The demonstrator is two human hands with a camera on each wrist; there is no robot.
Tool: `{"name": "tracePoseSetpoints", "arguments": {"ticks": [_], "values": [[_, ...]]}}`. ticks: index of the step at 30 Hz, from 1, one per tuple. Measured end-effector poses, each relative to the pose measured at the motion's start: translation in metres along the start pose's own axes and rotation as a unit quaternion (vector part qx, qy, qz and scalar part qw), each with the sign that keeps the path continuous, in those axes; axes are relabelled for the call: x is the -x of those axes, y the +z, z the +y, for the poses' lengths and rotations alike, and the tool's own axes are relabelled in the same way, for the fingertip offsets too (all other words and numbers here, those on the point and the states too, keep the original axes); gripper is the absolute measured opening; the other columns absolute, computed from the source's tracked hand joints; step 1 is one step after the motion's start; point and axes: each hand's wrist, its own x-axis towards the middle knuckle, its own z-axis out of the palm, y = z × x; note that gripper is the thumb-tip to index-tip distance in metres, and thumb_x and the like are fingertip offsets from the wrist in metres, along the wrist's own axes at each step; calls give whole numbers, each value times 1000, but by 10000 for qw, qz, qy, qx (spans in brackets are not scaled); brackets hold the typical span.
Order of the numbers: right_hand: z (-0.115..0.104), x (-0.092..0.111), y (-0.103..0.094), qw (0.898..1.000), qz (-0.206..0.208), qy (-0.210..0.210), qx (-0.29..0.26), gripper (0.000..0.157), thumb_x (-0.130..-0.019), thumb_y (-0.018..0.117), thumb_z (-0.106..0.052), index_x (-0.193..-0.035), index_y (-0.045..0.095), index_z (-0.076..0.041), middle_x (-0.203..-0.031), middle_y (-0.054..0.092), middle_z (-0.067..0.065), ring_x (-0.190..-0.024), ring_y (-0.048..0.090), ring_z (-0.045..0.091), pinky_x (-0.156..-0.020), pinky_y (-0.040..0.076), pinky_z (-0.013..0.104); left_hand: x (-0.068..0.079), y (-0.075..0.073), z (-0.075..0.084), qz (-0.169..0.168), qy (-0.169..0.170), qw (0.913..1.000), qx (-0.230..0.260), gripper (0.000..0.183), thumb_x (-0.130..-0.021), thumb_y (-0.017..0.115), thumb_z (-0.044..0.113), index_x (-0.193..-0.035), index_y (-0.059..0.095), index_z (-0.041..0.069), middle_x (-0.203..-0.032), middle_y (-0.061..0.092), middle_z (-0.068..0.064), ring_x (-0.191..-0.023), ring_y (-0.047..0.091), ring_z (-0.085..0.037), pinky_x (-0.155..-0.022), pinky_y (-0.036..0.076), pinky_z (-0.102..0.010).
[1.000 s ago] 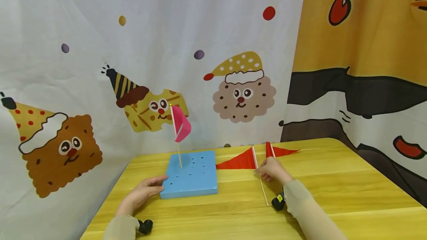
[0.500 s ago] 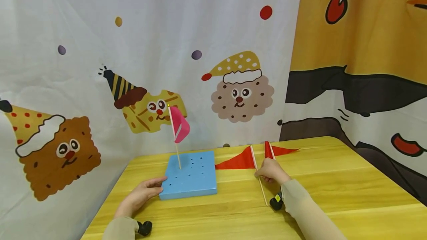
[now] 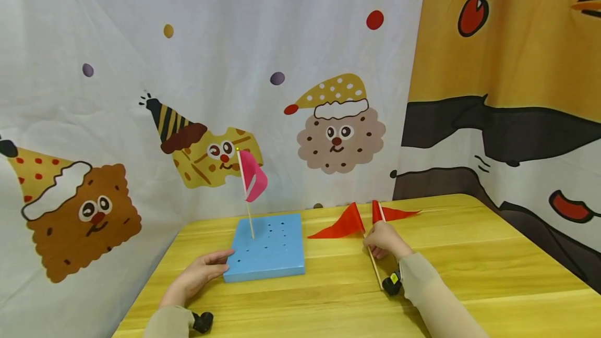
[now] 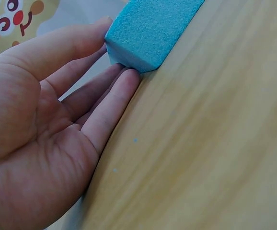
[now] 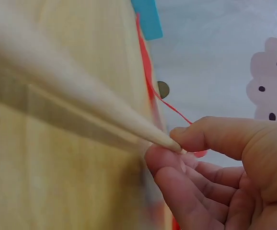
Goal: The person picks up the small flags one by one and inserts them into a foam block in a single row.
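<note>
The stick of a red flag (image 3: 344,225) was found clamped between the thumb and forefinger of the right hand (image 3: 386,240). Its pointed cloth was spread beyond those fingers and to their left; its bare end was directed back toward the wrist. Whether the cloth was fully lifted could not be told. A second red flag (image 3: 399,214) was noted just beyond the same fingers, its stick partly hidden by them.

To the left of the right fingers, a blue block (image 3: 267,264) with small holes was seen on the wooden surface (image 3: 324,304). Its near left side was touched by the left hand (image 3: 201,273), whose fingers were nearly straight, with the thumb held apart from them. Beyond the left fingers, a pink flag (image 3: 249,168) was supported by the block, its stick slightly tilted. A printed curtain (image 3: 211,67) was hung behind.

Risks were judged as follows. The thin stick could be rolled or swivelled by so small a pinch. The second flag could be dragged along, owing to its closeness. The block could be shifted, and the pink flag shaken, by uneven pressure from the left fingers.
</note>
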Motion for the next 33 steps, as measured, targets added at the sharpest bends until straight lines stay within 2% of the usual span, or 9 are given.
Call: {"name": "tracePoseSetpoints", "arguments": {"ticks": [6, 11, 16, 24, 28, 33], "values": [[-8, -1, -4, 9997, 113, -144, -136, 8, -81, 70, -4, -80, 66, 3, -59, 59, 10, -45, 60, 21, -45, 55, 35, 2, 0, 1, 33, -10, 10000, -41, 60, -96, 63, 18, -146, 39, -2, -150, 28, -31, -136, 31, -44, -103, 43, -39], [-22, -3, -11, 9988, 176, -340, -313, 13, -84, 69, -5, -91, 66, 6, -69, 65, 12, -51, 65, 24, -49, 57, 38, 3, -1, 1, -12, -8, 9999, -121, 60, -96, 62, 19, -147, 39, -3, -150, 27, -31, -135, 31, -45, -104, 42, -41], [-39, -8, -21, 9984, 133, -472, -298, 15, -86, 68, -7, -94, 65, 5, -73, 67, 14, -53, 66, 24, -52, 58, 40, 2, -1, 1, -5, 11, 9999, -126, 60, -96, 63, 20, -147, 39, -2, -149, 27, -32, -135, 31, -45, -103, 43, -41], [-66, -7, -33, 9953, 111, -822, -501, 19, -88, 67, -8, -99, 62, 7, -75, 66, 16, -54, 66, 26, -50, 57, 35, 5, 1, 1, -80, 39, 10000, -34, 59, -97, 61, 17, -147, 37, -5, -150, 26, -32, -136, 29, -47, -104, 42, -42], [-75, -7, -31, 9928, 152, -981, -676, 23, -88, 68, -9, -103, 62, 7, -78, 68, 16, -58, 67, 29, -51, 58, 36, 5, 1, 1, -130, 63, 9999, -20, 59, -98, 60, 16, -147, 35, -5, -150, 26, -32, -136, 28, -47, -105, 41, -43], [-81, -12, -18, 9881, 167, -1194, -953, 26, -88, 70, -11, -105, 62, 6, -83, 68, 14, -59, 67, 26, -54, 58, 36, 2, -1, 1, -95, 83, 9999, -13, 59, -98, 60, 17, -147, 36, -4, -151, 27, -29, -136, 30, -45, -104, 42, -40]]}}
